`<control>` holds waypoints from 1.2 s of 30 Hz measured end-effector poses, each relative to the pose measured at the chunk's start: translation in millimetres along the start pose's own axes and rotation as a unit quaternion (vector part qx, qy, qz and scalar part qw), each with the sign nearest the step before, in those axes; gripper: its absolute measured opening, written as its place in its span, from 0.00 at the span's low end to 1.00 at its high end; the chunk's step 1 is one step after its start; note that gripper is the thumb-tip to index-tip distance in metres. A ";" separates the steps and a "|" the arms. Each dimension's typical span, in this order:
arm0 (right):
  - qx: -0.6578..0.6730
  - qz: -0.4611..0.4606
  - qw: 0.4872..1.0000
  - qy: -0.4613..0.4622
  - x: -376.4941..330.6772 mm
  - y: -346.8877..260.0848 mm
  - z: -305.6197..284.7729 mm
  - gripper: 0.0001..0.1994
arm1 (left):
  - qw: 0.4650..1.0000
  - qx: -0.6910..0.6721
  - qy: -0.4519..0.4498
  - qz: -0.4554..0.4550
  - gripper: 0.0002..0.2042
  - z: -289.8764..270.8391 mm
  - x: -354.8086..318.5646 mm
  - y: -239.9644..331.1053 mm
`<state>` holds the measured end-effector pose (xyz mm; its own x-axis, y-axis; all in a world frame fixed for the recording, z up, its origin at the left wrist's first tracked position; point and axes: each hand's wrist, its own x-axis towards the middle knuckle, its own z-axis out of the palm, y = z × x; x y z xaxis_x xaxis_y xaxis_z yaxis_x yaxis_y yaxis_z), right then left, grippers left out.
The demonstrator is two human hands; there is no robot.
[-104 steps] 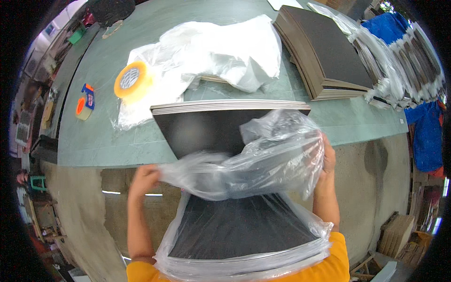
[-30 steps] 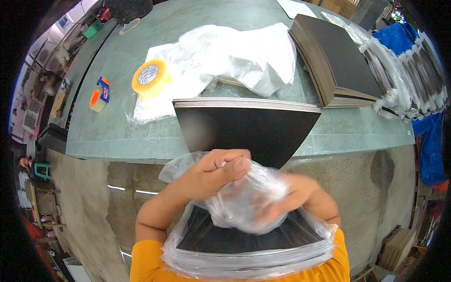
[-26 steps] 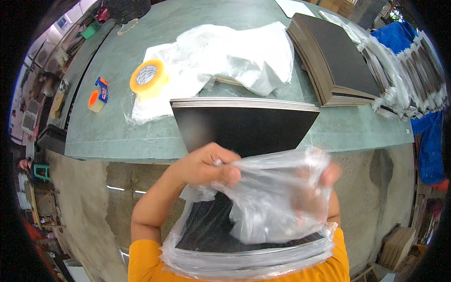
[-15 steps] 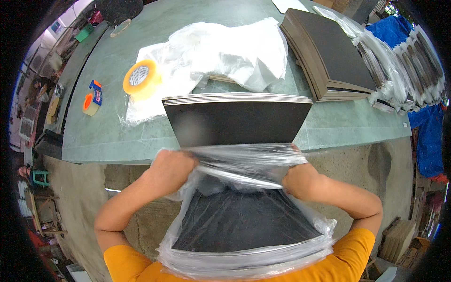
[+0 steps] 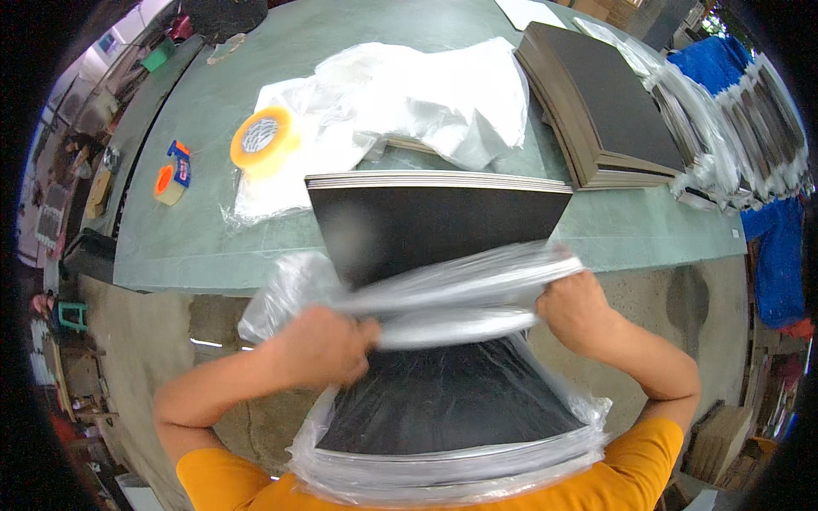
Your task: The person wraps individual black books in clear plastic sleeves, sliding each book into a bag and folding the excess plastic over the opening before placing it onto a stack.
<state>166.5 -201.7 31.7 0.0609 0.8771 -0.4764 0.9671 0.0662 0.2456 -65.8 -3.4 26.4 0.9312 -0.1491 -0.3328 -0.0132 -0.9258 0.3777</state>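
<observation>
A stack of black boards (image 5: 443, 213) with pale edges leans up at the table's front edge, its lower part inside a clear plastic bag (image 5: 426, 328). Through the film the black lower part shows, and the bag's bottom end lies gathered against my orange shirt. My right hand (image 5: 575, 311) is closed on the bag's mouth at the right side of the boards. My left hand (image 5: 328, 347) is at the bag's left side, below a loose puffed-out corner of film. Its fingers are curled but smeared by motion, so whether they grip the film cannot be made out.
On the green table (image 5: 213, 213) lie white plastic bags (image 5: 409, 94), a yellow tape roll (image 5: 266, 140) and a blue-and-orange tape dispenser (image 5: 173, 175). A thick pile of dark boards (image 5: 609, 102) stands at the right, beside bagged bundles (image 5: 750, 128).
My left hand has come down from the bag's rim, and the left corner of film now billows outward. My right hand has moved slightly right and still holds the rim.
</observation>
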 end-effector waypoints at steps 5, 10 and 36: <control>0.386 0.108 0.803 0.441 -12.5 20.5 -29.4 0.14 | 0.997 -0.041 0.054 -0.032 0.08 30.6 -10.9 -21.1; 0.305 0.127 0.789 0.518 5.2 8.5 -9.5 0.11 | 0.753 -0.232 0.525 -0.323 0.08 -16.2 -28.1 -53.4; 0.910 0.137 0.392 0.000 60.8 -35.1 215.7 0.10 | 0.649 -0.732 0.028 -0.208 0.15 194.7 0.0 -135.2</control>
<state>189.5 -253.3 -188.0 0.2244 0.7333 -0.6419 -0.5003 -0.4786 -0.7216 -134.9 54.2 -192.9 0.7554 0.0589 -0.6527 0.5654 0.4449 0.6945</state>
